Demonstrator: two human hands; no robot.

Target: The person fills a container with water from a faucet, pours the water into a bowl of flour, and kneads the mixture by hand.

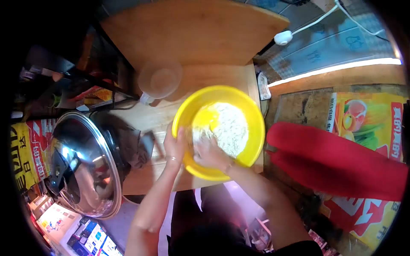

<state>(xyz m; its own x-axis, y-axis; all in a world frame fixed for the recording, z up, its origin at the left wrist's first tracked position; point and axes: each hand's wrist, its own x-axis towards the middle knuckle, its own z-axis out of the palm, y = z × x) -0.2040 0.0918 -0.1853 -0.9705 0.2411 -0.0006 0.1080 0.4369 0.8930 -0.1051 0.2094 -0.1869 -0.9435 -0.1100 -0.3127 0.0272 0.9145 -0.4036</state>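
Note:
A round yellow bowl (256, 106) stands on the wooden table in front of me. White flour (234, 130), flaky and crumbly in places, lies in its bottom. My left hand (175, 143) holds the bowl's left rim, with the thumb on the inner side. Inside the bowl, my right hand (211, 152) reaches into the left part of the flour. Motion smears its fingers, so their shape is unclear. Behind the bowl to the left sits a clear plastic jug (160, 79), its handle toward me.
A pot with a glass lid (87, 166) is at the left beside the table (141, 115). At the right, a red padded object (333, 158) lies over a printed yellow sheet (371, 115). A white switch (282, 38) on a cord hangs behind the table's raised back board.

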